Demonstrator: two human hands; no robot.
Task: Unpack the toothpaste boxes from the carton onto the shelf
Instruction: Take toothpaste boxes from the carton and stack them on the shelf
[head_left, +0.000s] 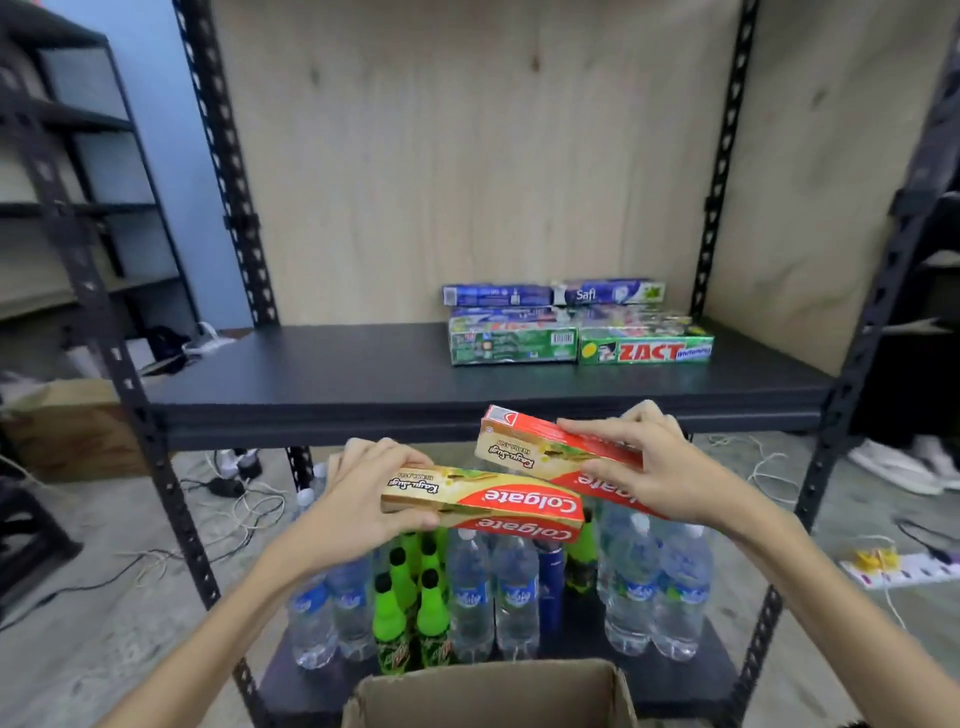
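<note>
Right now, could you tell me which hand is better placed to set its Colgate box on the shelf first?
Right, probably. The right hand holds its red Colgate box higher, level with the black shelf board's edge; the left hand's box sits lower.

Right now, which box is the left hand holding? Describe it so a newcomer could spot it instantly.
Start at the dark metal shelf board and drop just below its front edge, above the clear water bottles. The left hand grips a long red-and-cream Colgate toothpaste box. It is the lower, nearer one; its twin red-and-cream Colgate box is in the right hand.
</note>
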